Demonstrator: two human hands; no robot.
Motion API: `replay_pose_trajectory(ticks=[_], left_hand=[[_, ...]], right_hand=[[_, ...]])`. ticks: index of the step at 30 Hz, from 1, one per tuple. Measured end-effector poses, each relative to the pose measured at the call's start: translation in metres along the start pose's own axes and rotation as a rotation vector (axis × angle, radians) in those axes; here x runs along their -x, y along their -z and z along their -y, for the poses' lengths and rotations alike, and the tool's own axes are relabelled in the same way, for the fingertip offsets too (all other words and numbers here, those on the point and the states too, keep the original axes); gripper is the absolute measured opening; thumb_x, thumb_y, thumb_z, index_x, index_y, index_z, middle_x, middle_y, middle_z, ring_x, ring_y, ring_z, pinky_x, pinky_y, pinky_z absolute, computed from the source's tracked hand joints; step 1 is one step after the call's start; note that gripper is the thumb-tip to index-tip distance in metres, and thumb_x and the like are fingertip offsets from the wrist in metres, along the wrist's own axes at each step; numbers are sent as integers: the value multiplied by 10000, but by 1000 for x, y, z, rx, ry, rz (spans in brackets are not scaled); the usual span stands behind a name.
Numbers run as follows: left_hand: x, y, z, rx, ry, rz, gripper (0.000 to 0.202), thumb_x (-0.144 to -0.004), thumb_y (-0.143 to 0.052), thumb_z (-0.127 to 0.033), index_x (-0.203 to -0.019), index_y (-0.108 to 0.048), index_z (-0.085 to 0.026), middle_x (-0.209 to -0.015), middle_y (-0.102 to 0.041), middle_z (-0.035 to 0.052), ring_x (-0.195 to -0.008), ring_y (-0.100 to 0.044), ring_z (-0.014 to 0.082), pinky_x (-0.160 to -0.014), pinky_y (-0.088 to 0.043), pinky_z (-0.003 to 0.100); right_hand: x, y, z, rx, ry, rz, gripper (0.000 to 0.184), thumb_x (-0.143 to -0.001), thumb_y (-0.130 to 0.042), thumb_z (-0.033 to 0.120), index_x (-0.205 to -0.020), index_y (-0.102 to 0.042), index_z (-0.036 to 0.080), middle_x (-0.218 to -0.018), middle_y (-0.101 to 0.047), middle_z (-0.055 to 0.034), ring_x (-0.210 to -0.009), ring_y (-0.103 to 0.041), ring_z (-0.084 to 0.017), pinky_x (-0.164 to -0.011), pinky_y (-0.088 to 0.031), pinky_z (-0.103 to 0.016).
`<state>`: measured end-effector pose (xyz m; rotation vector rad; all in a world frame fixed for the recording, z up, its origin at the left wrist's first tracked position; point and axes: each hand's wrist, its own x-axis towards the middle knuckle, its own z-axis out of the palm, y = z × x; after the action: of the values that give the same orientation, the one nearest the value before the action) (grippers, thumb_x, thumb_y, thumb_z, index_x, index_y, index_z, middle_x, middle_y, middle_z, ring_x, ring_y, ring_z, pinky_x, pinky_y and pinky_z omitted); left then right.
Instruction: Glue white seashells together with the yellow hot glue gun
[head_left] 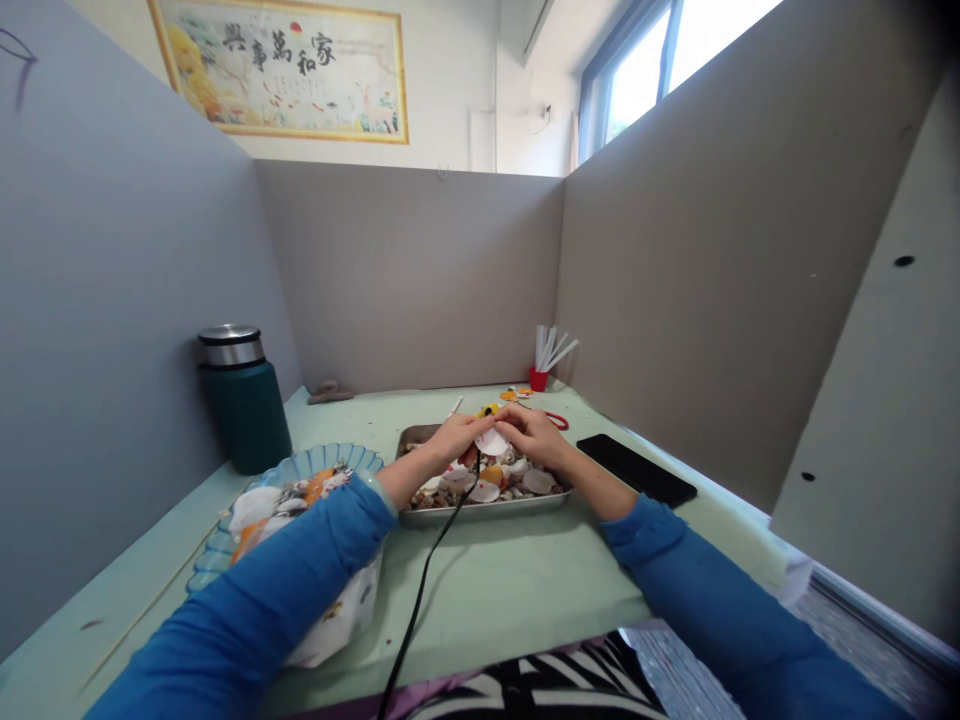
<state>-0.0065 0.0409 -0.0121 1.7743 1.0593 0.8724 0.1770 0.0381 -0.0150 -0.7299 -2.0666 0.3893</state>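
My left hand (456, 438) and my right hand (531, 432) meet over a metal tray (480, 513) full of small shells. Between my fingertips is a white shell (493, 442), with the fingers of both hands closed on it. A black cord (435, 560) runs from just below the shell down to the table's front edge; what its upper end joins is hidden. Inside the tray lie pale flat shells (538, 482), some with small red marks. Behind my hands, a yellow and black thing (487, 410) shows only in part, and a thin white stick (455, 407) pokes up.
On the left, a blue scalloped plate (202, 575) holds larger shells beside a green flask (246, 415). To the right lies a black phone (636, 468). Red handles (557, 421) and a red cup (538, 379) of white sticks are farther back. Partition walls (412, 280) enclose the table.
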Motion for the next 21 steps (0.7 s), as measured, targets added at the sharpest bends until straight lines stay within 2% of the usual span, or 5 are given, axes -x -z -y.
replay_pose_trajectory(ticks=[7,11,15,21], left_hand=[[0,0,1,-17,-1,1,536,-774,-485,-655,-664,-560,-136,-414,-477,-16,-335,-388,84,-369,-227,218],[2,0,-2,-29,-1,-10,532,-788,-473,-654,-615,-519,-153,-346,-411,-31,-321,-363,86,-369,-207,219],[6,-1,-8,-26,-10,-2,520,-801,-472,-641,-626,-517,-154,-340,-405,-34,-321,-360,81,-371,-209,214],[10,-3,-14,-22,-7,48,542,-778,-480,-673,-673,-534,-144,-445,-518,-12,-328,-379,73,-366,-237,213]], right_hand=[[0,1,4,-6,-17,20,199,-888,-479,351,-876,-561,170,-607,-507,20,-520,-416,-111,-509,-316,-237],[1,0,3,11,-16,46,229,-902,-466,372,-932,-562,166,-614,-501,23,-521,-414,-112,-507,-309,-237],[0,0,0,64,23,29,242,-906,-460,360,-965,-582,159,-675,-540,3,-557,-428,-117,-534,-320,-240],[-1,0,-1,89,57,18,206,-900,-465,317,-924,-603,167,-687,-543,2,-568,-433,-116,-549,-331,-237]])
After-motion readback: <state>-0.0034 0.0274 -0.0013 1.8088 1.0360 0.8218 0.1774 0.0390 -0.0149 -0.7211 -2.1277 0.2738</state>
